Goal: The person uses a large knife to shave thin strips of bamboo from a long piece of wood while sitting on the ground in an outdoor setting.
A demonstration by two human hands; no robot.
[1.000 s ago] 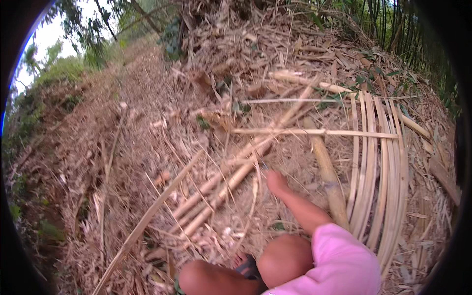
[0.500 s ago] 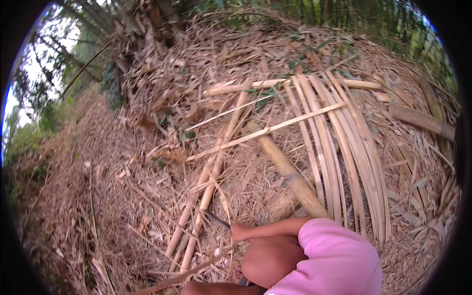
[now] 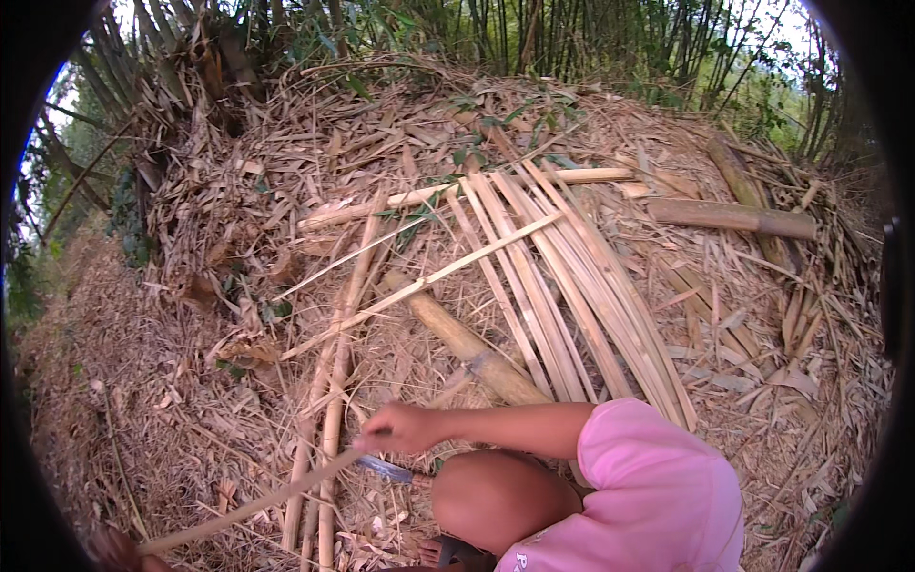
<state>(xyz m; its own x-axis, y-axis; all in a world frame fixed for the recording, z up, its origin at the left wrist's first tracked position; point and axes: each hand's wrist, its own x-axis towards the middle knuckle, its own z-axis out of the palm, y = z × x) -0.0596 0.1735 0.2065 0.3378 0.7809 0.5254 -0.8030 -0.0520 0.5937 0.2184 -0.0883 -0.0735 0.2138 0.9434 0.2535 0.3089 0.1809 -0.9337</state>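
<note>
While the right hand [image 3: 400,426] sat at about six o'clock in the view, its fingers were curled shut on the near end of a long bamboo strip [image 3: 253,505], and that strip ran off low toward seven o'clock, its far end dropping out of sight near the lower rim. Just under the hand, a dark blade [image 3: 386,469] lay against the strip, touching it or nearly so; whether the hand also gripped its handle could not be told. The hold looked like a steadying one, I'd judge, keeping the thin strip taut over the litter so the edge could work along it.

Left hand? Not clearly in view; a brownish shape at the seven o'clock rim might have been part of it, but that could not be told.

A bare knee [image 3: 496,496] was tucked up at six o'clock beside the pink sleeve [image 3: 658,477], a crouch that put the work close to the body. Up toward one o'clock, a fan of split slats [image 3: 562,276] lay side by side, with one slat [image 3: 419,284] crossing over them toward nine o'clock, seemingly set apart as finished pieces. A thick bamboo pole [image 3: 467,343] angled from centre down toward the knee. Another fat section [image 3: 734,217] rested at two o'clock on dry leaf litter [image 3: 143,381].
</note>
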